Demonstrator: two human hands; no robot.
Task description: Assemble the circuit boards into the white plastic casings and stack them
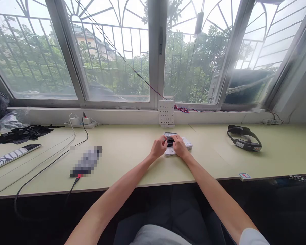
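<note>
My left hand (158,147) and my right hand (180,146) are close together over the table, fingers curled in from both sides. Between them they grip a small dark item (170,135) with a light pattern on its top face; its kind is too small to make out. Beneath my hands lies a flat white box or stack (188,143), partly covered by my right hand and the dark item. A white block with rows of small holes (166,114) stands upright behind, against the wall below the window.
The pale table (132,160) ends at a front edge near my forearms. At left lie a pixelated device (86,162) on a black cable, a phone (14,157) and black strips (22,133). A black headset (244,139) rests at right. Power strips (84,125) sit along the wall.
</note>
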